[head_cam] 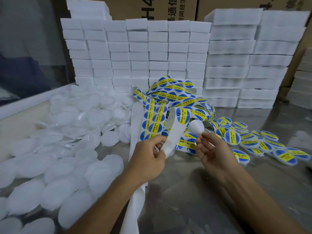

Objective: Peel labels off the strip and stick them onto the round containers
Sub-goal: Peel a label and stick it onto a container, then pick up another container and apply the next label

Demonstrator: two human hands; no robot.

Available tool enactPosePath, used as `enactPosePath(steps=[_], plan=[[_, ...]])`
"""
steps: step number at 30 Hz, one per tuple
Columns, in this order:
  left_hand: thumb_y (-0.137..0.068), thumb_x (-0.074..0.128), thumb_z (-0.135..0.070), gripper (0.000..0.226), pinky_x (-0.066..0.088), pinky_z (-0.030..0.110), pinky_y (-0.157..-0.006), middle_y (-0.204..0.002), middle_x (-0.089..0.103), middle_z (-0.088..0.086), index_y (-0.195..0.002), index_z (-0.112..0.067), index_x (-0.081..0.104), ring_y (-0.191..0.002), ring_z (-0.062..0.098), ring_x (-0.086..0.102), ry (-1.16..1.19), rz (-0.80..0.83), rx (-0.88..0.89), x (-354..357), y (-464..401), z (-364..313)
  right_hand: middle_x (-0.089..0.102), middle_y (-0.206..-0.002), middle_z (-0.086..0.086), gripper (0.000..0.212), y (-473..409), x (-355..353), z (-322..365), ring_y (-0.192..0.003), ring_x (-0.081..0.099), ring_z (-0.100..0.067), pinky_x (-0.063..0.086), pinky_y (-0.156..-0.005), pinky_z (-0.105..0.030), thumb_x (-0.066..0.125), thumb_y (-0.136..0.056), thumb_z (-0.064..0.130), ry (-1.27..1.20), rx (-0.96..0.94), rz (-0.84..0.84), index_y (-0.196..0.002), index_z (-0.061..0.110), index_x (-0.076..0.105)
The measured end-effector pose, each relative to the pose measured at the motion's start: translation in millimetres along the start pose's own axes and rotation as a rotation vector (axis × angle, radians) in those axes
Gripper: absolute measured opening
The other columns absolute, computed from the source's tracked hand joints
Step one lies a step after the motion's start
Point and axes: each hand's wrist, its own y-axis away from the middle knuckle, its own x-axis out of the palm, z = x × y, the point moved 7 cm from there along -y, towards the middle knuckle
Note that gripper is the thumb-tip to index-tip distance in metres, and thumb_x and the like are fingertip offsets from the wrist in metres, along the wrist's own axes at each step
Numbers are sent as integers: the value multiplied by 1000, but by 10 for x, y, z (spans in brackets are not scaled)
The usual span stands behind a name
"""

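Above the table (185,183), left hand (148,159) grips the strip (173,132); right hand (212,149) pinches a peeled label (196,126).

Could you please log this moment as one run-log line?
left hand: holds strip | right hand: pinches peeled label | labelled containers: right

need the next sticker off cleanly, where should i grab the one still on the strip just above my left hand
Take the next label at its upper right edge, coming in from the right with a thumb-and-finger grip. The strip bends sharply there while the left hand pinches it lower down, so that edge should lift first. The right hand is nearest but already pinches a peeled label, so place that one first.
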Motion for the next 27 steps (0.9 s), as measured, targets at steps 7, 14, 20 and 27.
enactPosePath(steps=[7, 14, 20, 27], plan=[[-83, 53, -40, 27, 36, 28, -48, -51, 49, -6, -60, -24, 51, -47, 13, 42, -79, -210, 73, -309, 9, -119, 74, -78, -4, 2, 78, 185, 145, -73, 72, -11, 56, -64, -18, 73, -75, 10, -49, -162, 171, -76, 10, 75], [-78, 54, -38, 24, 31, 42, -87, -107, 58, 1, -97, -25, 58, -107, 28, 54, -919, 7, -601, -689, 67, 432, 74, -84, -3, 18, 104, 192, 194, -76, 72, -9, 56, -67, -17, 75, -68, 12, -53, -180, 197, -86, 8, 75], [-82, 60, -28, 40, 39, 34, -85, -121, 50, 3, -120, -24, 50, -116, 29, 51, -885, 120, -623, -617, 106, 528, 72, -78, -3, 9, 123, 184, 155, -69, 70, -11, 56, -62, -19, 68, -83, 6, -4, -159, 152, -78, 8, 75], [-82, 57, -3, 39, 32, 27, -75, -119, 54, 8, -118, -18, 58, -107, 28, 54, -630, -169, -389, -659, -8, 371, 70, -77, -1, 6, 118, 191, 129, -66, 68, -9, 53, -58, -18, 71, -81, 8, 81, -172, 160, -87, 9, 72]])
